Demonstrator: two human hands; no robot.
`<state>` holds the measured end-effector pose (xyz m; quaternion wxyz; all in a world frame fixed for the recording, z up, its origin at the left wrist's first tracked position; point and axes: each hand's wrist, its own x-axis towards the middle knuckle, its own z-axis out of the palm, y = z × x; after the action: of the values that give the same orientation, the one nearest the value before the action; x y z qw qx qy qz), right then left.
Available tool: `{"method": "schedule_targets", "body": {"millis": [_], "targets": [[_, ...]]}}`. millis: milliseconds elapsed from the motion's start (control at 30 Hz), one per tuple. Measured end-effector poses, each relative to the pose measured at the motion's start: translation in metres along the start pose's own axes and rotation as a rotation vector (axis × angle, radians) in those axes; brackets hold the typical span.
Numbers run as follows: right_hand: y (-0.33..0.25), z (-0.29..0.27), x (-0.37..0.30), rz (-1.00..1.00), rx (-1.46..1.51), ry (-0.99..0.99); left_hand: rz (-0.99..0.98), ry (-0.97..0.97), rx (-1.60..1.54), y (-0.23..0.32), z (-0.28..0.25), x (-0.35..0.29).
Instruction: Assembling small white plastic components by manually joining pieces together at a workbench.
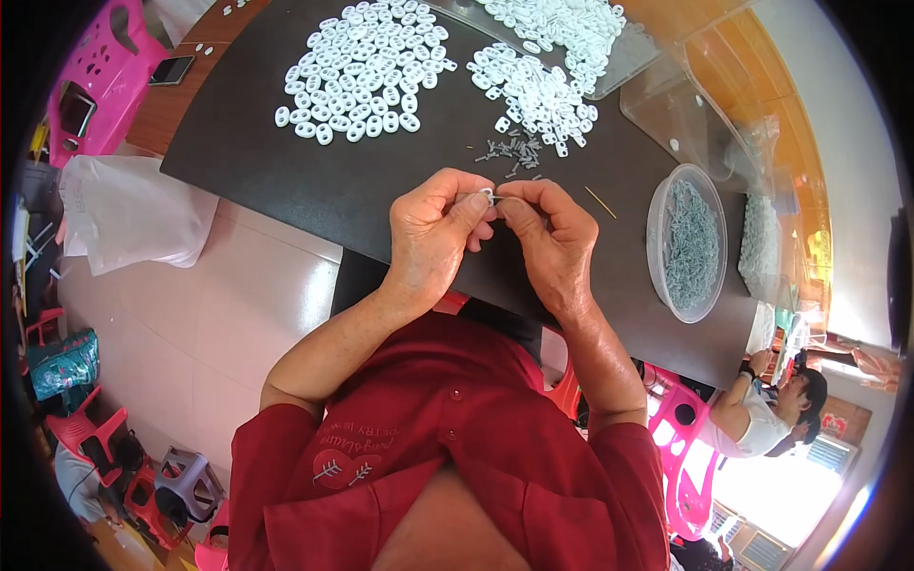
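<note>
Both hands meet over the near edge of the dark table [314, 190]. My left hand [428, 238] pinches a small white plastic piece [489, 193] between thumb and fingertips. From the right, my right hand [552, 238] closes thumb and forefinger on a thin pin-like piece [501, 198], its tip at the white piece. Fingers hide most of both parts. Just beyond the hands lies a scatter of small grey pins [514, 152]. Behind it spreads a pile of white plastic pieces with holes [538, 95]. White oval two-holed pieces [367, 71] cover the table farther left.
A round clear tub [657, 249] of grey-green small parts stands at the right. A thin wooden stick [601, 202] lies between it and my right hand. Clear bins [666, 119] line the far right. A pink chair [681, 419] and another person [762, 414] are at the right.
</note>
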<state>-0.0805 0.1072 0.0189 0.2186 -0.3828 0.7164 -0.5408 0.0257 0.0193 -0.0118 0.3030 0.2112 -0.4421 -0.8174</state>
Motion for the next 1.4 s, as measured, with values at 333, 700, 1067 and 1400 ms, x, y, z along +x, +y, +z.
{"method": "schedule_targets", "body": {"millis": [333, 700, 1067, 1400], "targets": [[0.001, 0.002, 0.003, -0.047, -0.105, -0.04, 0.012, 0.014, 0.045, -0.003, 0.001, -0.003], [0.011, -0.011, 0.007, -0.218, -0.241, -0.04, 0.004, -0.014, 0.093, 0.0, 0.0, -0.002], [0.028, -0.056, 0.046, -0.448, -0.683, 0.12, 0.126, 0.021, -0.023, -0.003, -0.006, -0.001], [0.041, -0.063, 0.062, -0.455, -0.821, 0.209, 0.133, 0.007, -0.017, -0.002, -0.008, 0.001]]}}
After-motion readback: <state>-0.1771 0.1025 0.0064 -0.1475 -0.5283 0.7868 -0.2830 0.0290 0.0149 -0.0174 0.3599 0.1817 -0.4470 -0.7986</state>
